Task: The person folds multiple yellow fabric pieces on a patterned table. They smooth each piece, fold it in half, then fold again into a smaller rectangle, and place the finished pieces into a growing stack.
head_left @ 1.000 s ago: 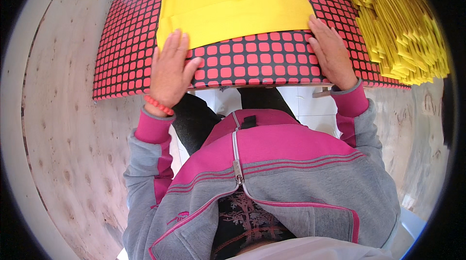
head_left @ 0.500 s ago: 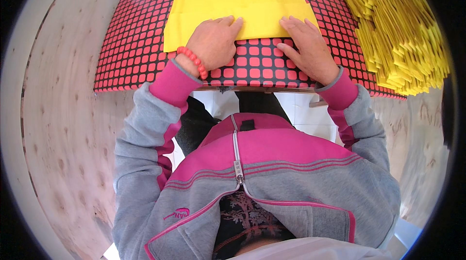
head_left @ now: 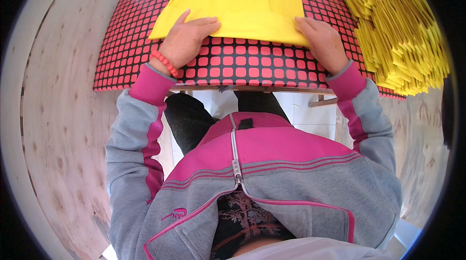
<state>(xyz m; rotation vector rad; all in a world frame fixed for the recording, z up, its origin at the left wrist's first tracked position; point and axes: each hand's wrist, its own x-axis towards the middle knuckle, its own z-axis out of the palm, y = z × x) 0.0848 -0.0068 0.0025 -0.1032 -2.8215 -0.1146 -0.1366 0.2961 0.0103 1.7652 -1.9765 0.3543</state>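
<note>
A folded piece of yellow fabric (head_left: 238,10) lies flat on the table, its long near edge toward me. My left hand (head_left: 187,36) rests on its near left part, fingers and thumb spread, with a red bead bracelet at the wrist. At the fabric's right edge, near the front corner, my right hand (head_left: 320,39) is closed, thumb and fingers pinching that edge. Part of the right fingers' grip is hidden by the hand itself.
A table (head_left: 252,68) covered in red-and-black squares stands before me. At its right side rises a tall stack of folded yellow fabric pieces (head_left: 398,32). A wooden panel (head_left: 63,114) runs along the left.
Both hands have moved apart, the left one leftward and the right one rightward. The fabric has shifted left, and its upper fold line no longer shows. My right hand has closed on its edge.
</note>
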